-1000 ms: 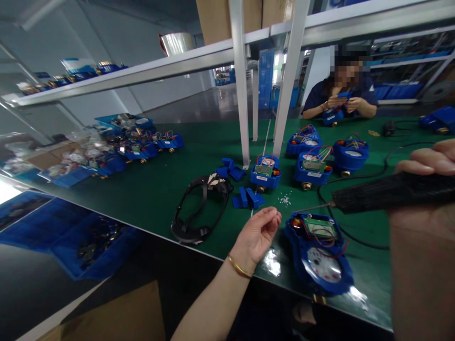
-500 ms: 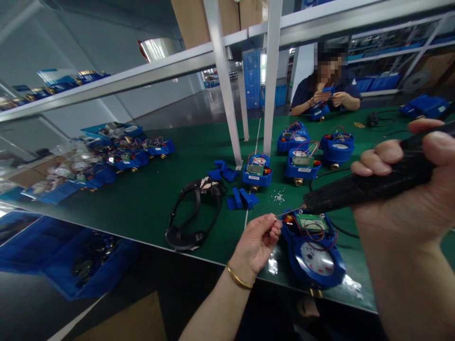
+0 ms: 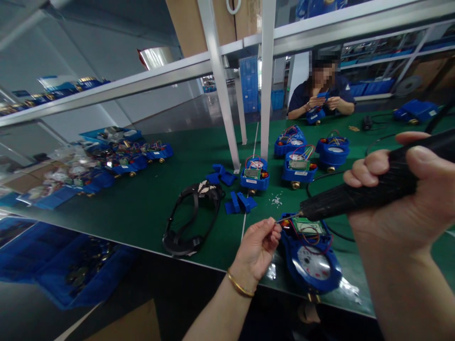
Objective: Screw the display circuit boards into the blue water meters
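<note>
My right hand (image 3: 408,189) is wrapped round a black electric screwdriver (image 3: 334,201), whose thin bit points left and slightly down. At the bit's tip, my left hand (image 3: 259,244) pinches with thumb and forefinger; whatever lies between them is too small to make out. Just below the bit, a blue water meter (image 3: 314,263) lies at the table's front edge, its round dial, green circuit board and loose coloured wires exposed. A scatter of tiny pale pieces (image 3: 276,200) is on the table beyond my left fingertips.
Several opened blue meters (image 3: 298,166) stand behind the work spot. Blue plastic parts (image 3: 240,202) and a black head strap (image 3: 194,218) lie to the left. Metal shelf posts (image 3: 220,85) rise from the green table (image 3: 142,208). A co-worker (image 3: 322,94) sits opposite, holding a meter.
The view has shifted slightly, so the table things sit a little lower and further left. Both hands keep their grips, and the screwdriver bit stays at my left fingertips.
</note>
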Demonstrator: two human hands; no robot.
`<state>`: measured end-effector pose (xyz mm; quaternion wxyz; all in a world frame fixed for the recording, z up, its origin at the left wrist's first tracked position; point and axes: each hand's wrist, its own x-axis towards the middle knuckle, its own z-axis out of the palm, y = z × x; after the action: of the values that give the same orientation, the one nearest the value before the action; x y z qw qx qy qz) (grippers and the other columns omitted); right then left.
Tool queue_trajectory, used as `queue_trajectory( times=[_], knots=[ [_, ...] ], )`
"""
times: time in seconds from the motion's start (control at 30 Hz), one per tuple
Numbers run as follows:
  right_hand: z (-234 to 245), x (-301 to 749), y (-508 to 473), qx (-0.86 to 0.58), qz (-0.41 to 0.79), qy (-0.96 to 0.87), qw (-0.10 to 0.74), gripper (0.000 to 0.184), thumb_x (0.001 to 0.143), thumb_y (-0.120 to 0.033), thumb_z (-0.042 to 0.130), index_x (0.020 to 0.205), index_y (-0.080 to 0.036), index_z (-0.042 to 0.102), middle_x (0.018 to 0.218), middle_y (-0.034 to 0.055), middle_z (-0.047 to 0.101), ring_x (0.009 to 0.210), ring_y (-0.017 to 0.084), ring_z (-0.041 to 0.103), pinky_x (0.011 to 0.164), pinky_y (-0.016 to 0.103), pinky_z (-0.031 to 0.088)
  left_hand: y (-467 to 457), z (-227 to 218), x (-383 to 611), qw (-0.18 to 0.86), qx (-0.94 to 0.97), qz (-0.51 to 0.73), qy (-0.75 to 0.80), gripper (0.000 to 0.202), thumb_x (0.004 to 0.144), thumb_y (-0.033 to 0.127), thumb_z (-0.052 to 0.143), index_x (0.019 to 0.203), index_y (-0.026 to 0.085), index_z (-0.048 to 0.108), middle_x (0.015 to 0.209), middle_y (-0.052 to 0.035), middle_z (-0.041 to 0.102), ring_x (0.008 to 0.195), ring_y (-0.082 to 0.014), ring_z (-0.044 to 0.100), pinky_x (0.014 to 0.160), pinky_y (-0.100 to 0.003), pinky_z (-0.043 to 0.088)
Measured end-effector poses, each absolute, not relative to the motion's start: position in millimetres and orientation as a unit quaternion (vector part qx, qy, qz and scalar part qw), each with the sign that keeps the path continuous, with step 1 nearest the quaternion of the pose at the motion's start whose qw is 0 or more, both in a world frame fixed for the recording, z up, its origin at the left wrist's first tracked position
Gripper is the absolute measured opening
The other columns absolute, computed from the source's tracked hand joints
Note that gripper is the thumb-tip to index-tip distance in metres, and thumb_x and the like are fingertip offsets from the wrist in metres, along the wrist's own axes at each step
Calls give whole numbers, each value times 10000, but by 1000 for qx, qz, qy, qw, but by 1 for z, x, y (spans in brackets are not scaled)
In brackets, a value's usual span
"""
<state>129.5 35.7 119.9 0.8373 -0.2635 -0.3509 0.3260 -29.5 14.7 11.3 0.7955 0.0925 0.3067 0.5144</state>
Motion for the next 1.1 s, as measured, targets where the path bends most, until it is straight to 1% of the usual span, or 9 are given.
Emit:
queue_trajectory(
  times=[0.1, 0.27, 0.4, 0.47, 0.53, 0.63, 0.73, 0.9, 1.1],
  knots=[
    [119, 129, 35, -261, 321, -362, 836, 338, 628, -322, 599, 932, -205, 506, 577, -59, 445, 476, 101, 345, 446, 249, 309, 14, 10, -28, 779, 127, 520, 327, 180, 769, 122, 759, 673, 69, 616, 628, -29, 621, 487, -24, 562, 475, -70, 473],
    [118, 129, 32, -259, 310, -375, 834, 303, 644, -290, 589, 928, -207, 523, 573, -50, 455, 465, 105, 343, 437, 258, 300, 11, 12, -21, 723, 226, 540, 366, 355, 604, 302, 889, 651, 80, 616, 623, -15, 613, 517, -32, 527, 499, -110, 437],
    [118, 135, 32, -268, 318, -367, 832, 307, 635, -291, 610, 922, -212, 534, 569, -49, 455, 464, 109, 356, 432, 261, 311, 12, 16, -20, 698, 267, 528, 404, 497, 665, 539, 795, 712, 69, 641, 657, -45, 612, 518, -45, 476, 444, -146, 302],
    [121, 143, 33, -282, 309, -364, 832, 313, 625, -301, 621, 915, -215, 544, 573, -48, 461, 466, 111, 367, 434, 264, 323, 13, 15, -22, 684, 281, 522, 426, 571, 706, 625, 713, 809, 65, 661, 669, -23, 575, 496, -34, 396, 432, -163, 206],
    [127, 153, 35, -296, 275, -359, 841, 311, 613, -304, 630, 900, -207, 560, 577, -41, 476, 472, 112, 381, 432, 263, 326, 15, 11, -26, 654, 314, 519, 451, 501, 732, 554, 719, 898, 86, 654, 630, 42, 473, 492, -32, 306, 453, -179, 170],
    [135, 168, 40, -317, 214, -370, 847, 284, 591, -268, 656, 854, -188, 587, 566, -26, 493, 488, 121, 426, 434, 262, 350, 16, 3, -29, 600, 408, 498, 474, 390, 741, 335, 742, 1042, 126, 608, 592, 96, 338, 535, -62, 288, 518, -190, 237],
    [136, 176, 48, -336, 174, -404, 833, 246, 593, -228, 708, 811, -163, 613, 537, -21, 493, 484, 139, 480, 432, 275, 389, 19, -2, -27, 561, 513, 442, 476, 550, 716, 251, 746, 1220, 157, 544, 621, 102, 315, 587, -85, 319, 604, -205, 304],
    [122, 172, 57, -366, 179, -452, 794, 256, 659, -221, 750, 867, -137, 628, 569, -10, 549, 436, 145, 508, 416, 284, 411, 27, -3, -25, 466, 614, 378, 513, 724, 685, 312, 779, 1350, 223, 509, 677, 82, 398, 661, -122, 420, 709, -236, 379],
    [111, 168, 63, -382, 188, -468, 774, 266, 688, -231, 772, 896, -145, 631, 577, -14, 576, 424, 150, 512, 410, 284, 398, 35, -18, -28, 485, 608, 367, 511, 762, 614, 420, 843, 1304, 238, 576, 829, 11, 632, 787, -181, 573, 818, -293, 435]
  ],
)
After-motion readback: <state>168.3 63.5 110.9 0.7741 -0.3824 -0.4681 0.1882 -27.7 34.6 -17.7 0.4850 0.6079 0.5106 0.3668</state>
